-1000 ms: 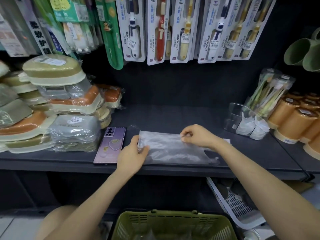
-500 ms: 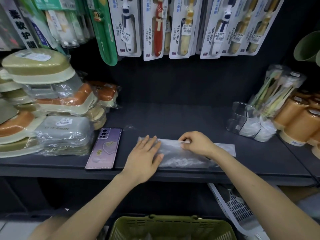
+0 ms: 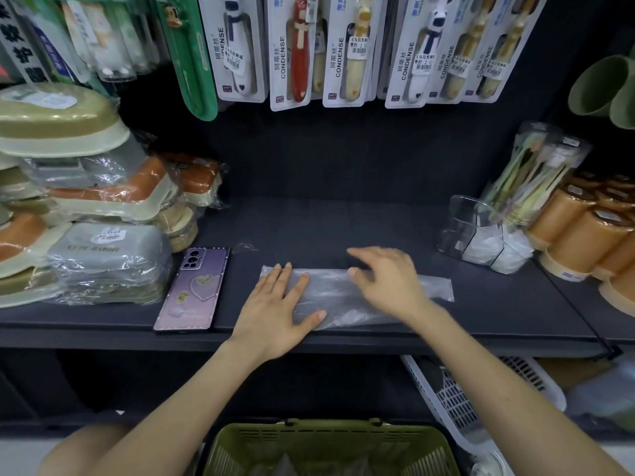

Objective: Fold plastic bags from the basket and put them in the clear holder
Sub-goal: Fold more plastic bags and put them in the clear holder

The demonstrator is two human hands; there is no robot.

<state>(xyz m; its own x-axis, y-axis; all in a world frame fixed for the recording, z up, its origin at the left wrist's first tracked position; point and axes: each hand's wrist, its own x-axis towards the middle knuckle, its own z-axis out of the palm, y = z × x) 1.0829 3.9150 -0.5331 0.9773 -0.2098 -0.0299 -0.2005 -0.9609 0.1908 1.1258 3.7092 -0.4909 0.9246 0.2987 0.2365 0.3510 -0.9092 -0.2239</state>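
Observation:
A clear plastic bag, folded into a long flat strip, lies on the dark shelf near its front edge. My left hand lies flat on the bag's left end with straight, spread fingers. My right hand is spread over the bag's middle, fingers straight and blurred. The clear holder stands at the right of the shelf with folded white bags inside. The green basket sits below, at the bottom of the view, with more bags in it.
A purple phone lies left of the bag. Wrapped soap boxes are stacked at the left. Orange cups and a toothbrush pack crowd the right. Toothbrush cards hang above. A white basket sits under the shelf.
The bag went from a wider sheet to a narrow strip. My left hand let go of its edge and flattened on it. My right hand released its pinch and spread open.

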